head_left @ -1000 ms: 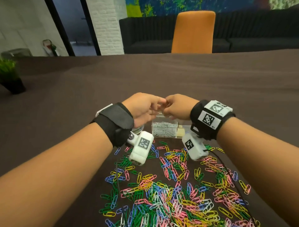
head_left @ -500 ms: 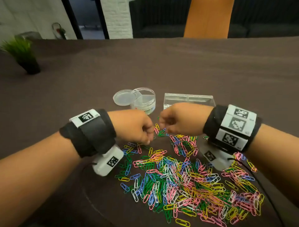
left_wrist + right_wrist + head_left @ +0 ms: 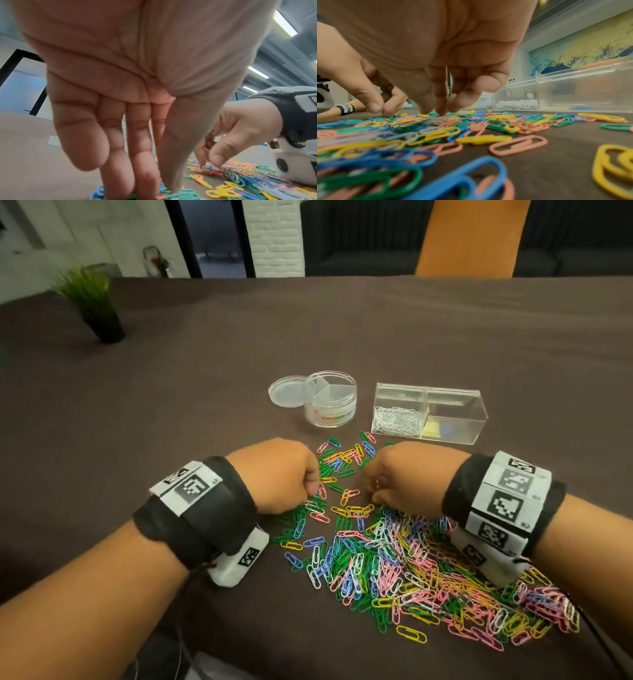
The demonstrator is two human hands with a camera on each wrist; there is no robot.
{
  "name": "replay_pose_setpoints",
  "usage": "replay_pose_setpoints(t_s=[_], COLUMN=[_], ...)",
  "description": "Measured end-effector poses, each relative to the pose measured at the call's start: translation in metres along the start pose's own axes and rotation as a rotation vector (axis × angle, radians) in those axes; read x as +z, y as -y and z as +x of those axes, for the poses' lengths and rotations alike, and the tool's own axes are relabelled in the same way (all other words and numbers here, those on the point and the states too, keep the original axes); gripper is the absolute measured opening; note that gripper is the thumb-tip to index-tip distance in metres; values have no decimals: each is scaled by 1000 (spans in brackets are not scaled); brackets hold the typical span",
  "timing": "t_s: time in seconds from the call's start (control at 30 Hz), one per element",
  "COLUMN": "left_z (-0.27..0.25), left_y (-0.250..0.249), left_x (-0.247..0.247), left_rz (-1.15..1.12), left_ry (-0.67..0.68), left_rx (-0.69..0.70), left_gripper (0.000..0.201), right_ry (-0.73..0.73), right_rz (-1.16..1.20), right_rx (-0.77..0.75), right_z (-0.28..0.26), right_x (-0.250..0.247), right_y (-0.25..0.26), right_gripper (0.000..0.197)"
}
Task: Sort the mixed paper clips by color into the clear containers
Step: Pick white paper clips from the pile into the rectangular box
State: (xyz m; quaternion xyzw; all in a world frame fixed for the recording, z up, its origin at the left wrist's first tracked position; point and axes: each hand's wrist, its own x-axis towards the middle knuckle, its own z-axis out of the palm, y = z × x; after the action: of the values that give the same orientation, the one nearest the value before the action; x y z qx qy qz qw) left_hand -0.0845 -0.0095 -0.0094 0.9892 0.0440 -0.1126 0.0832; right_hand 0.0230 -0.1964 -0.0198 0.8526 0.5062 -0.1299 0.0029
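Note:
A pile of mixed paper clips [image 3: 394, 559] in green, blue, pink, yellow and white lies on the dark table. My left hand [image 3: 311, 489] is at the pile's far left edge. Its thumb and fingers point down and meet on the clips [image 3: 240, 182], pinching at one whose colour is hidden. My right hand [image 3: 371, 491] is just to its right, with its curled fingertips [image 3: 440, 113] down on the clips [image 3: 471, 128]; a grip does not show. Behind the pile stand a round divided container [image 3: 330, 405] and a clear rectangular box [image 3: 445, 419] with white clips [image 3: 397, 419] in its left compartment.
The round container's lid [image 3: 286, 392] lies beside it on the left. A small potted plant [image 3: 99, 309] stands at the far left of the table. An orange chair [image 3: 469, 237] is behind the far edge. Cables run from both wrist cameras.
Both hands came down and back from above the clear box to the pile's far edge. The head view tilted down, so the containers now show beyond the hands.

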Motion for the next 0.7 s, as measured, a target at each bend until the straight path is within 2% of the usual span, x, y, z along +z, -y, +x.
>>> replay_pose_setpoints(t_s=[0.1, 0.17, 0.3, 0.5, 0.7], left_z=[-2, -2, 1, 1, 0], left_y=[0, -2, -9, -12, -1], left_x=[0, 2, 5, 4, 1], left_rz=[-2, 8, 69, 126, 6], left_ry=[8, 22, 31, -42, -114], left_rx=[1, 0, -2, -5, -48], left_gripper=[7, 11, 14, 10, 6], right_ry=[-53, -80, -34, 12, -24], right_rz=[-58, -58, 18, 101, 62], right_rx=[28, 44, 31, -41, -14], right_z=[2, 0, -10, -20, -19], right_x=[1, 1, -3, 0, 8], right_y=[-4, -6, -2, -5, -17], right_gripper=[10, 10, 6, 12, 9])
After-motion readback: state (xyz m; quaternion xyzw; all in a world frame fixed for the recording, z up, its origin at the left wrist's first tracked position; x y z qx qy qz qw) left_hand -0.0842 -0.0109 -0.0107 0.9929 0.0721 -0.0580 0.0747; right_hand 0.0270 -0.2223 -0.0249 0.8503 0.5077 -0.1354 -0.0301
